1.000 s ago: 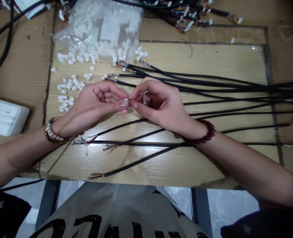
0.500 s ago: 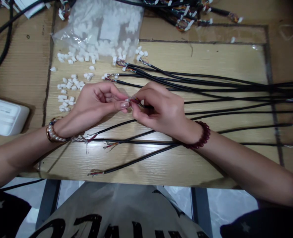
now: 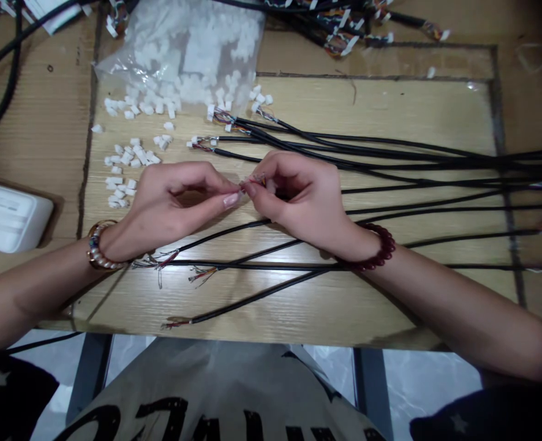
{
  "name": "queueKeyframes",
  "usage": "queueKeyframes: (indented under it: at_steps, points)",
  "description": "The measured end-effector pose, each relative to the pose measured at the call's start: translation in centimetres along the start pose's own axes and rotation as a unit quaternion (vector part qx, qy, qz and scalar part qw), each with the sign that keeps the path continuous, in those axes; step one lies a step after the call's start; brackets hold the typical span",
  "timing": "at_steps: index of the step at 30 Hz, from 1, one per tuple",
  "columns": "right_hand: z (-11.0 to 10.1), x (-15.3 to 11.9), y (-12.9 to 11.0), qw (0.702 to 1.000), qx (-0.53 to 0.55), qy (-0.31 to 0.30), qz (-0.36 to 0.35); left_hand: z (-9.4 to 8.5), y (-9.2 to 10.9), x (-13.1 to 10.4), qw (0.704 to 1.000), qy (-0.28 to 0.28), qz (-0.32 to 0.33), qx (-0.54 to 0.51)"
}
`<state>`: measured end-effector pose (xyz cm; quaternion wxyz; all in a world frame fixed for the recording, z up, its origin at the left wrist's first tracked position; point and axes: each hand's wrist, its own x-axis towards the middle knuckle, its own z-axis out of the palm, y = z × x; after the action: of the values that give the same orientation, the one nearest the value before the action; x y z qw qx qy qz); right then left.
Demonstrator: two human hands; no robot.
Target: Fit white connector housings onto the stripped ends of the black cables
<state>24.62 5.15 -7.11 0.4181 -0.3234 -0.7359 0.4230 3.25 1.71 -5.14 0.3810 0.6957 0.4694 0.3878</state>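
At the middle of the table, my left hand (image 3: pixel 183 199) is closed in a pinch, its thumb and fingertip on thin wire ends that lie between the two hands. My right hand (image 3: pixel 305 190) pinches the coloured wires (image 3: pixel 262 179) of a black cable, its fingertips almost touching the left ones. A small whitish piece (image 3: pixel 271 187) shows behind the right fingers; what it is stays unclear. Left of my left hand lie loose small white connectors (image 3: pixel 135 153). Below the hands, several black cables (image 3: pixel 252 266) end in stripped, bare-tipped wires (image 3: pixel 165 260).
A clear plastic bag (image 3: pixel 201 52) of white connectors lies at the back. Black cables with white connectors (image 3: pixel 212 113) on their ends stretch rightward. More cable bundles (image 3: pixel 344 37) lie at the far edge. A white box-shaped device (image 3: pixel 13 214) stands at left.
The fingers of both hands have shifted slightly at the pinch. A white connector seen between the left fingertips no longer shows there; the right fingers have closed further over the wires.
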Motion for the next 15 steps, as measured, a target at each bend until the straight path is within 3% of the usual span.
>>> queueKeyframes:
  at_steps: [4, 9, 12, 15]
  points:
    - [-0.1, 0.0, 0.0, 0.999, 0.031, -0.028, 0.006, -0.6, 0.2, 0.1, 1.0, -0.028, 0.009, 0.006]
    - [0.0, -0.1, -0.1, 0.996, 0.075, -0.05, 0.016, -0.4, -0.2, 0.3, 1.0, 0.001, 0.013, -0.019]
    - [-0.1, -0.1, -0.1, 0.995, 0.082, -0.055, 0.014, -0.7, -0.4, 0.6, 0.993, -0.021, 0.107, 0.032]
    - [-0.1, -0.1, 0.0, 0.994, 0.098, -0.05, 0.016, -1.2, -0.4, 0.8, 0.966, -0.026, 0.22, 0.135]
